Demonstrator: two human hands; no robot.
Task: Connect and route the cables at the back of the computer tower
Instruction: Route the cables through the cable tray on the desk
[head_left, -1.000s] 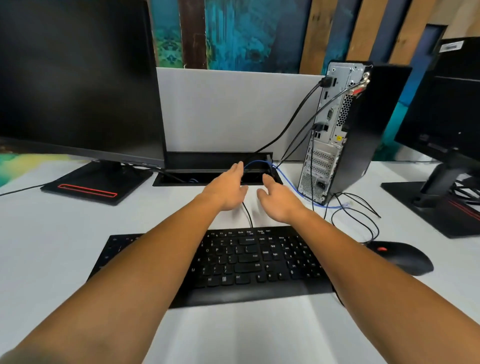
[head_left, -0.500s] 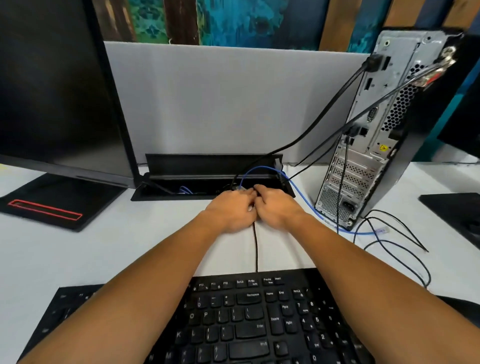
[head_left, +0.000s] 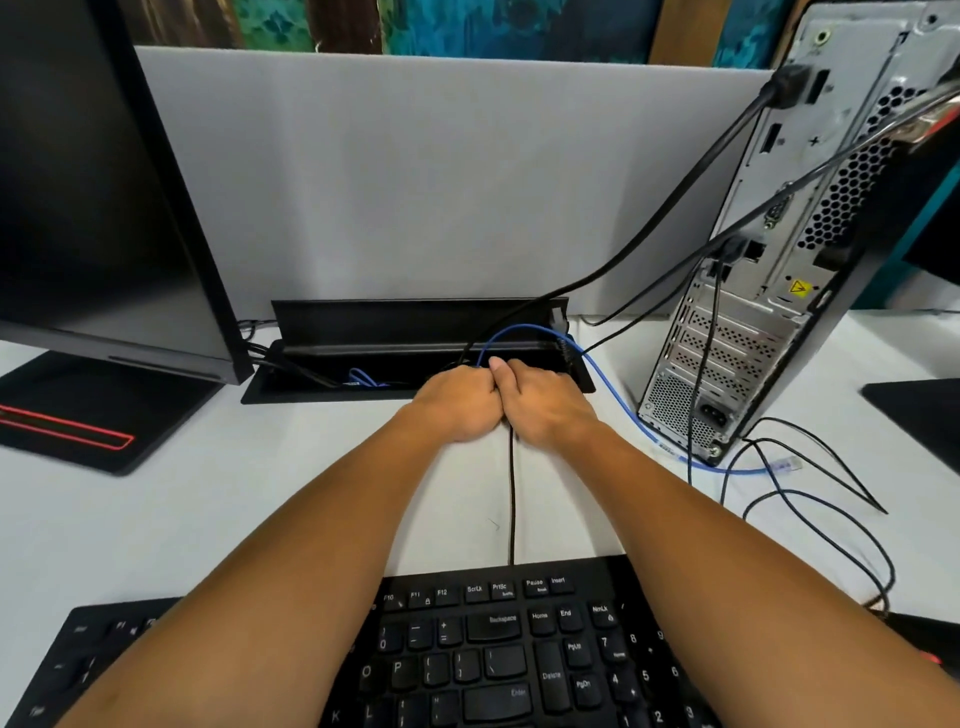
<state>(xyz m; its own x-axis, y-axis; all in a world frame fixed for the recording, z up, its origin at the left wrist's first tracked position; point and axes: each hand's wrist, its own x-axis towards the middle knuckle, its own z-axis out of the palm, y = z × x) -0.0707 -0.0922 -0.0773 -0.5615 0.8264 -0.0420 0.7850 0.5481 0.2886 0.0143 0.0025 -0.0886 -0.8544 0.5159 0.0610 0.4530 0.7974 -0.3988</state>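
Observation:
The computer tower (head_left: 779, 322) stands at the right with its back panel towards me. Black cables (head_left: 670, 208) run from its upper ports down into the open black cable box (head_left: 415, 317) in the desk. A blue network cable (head_left: 613, 395) arcs out of the box; its clear plug (head_left: 785, 464) lies loose on the desk by the tower. My left hand (head_left: 457, 405) and my right hand (head_left: 548, 408) are pressed together at the box's front edge, fingers curled. The blue cable drops into my left fingers. The black keyboard cable (head_left: 511, 493) runs up under my right hand.
A dark monitor (head_left: 104, 182) on a red-lined base (head_left: 67, 421) fills the left. A black keyboard (head_left: 493, 654) lies in front. A grey divider (head_left: 415, 171) backs the desk. Thin black cables (head_left: 815, 504) loop on the desk right of the tower.
My hands went from open and apart above the keyboard to closed together on the cables at the box. The view has moved closer to the box and tower.

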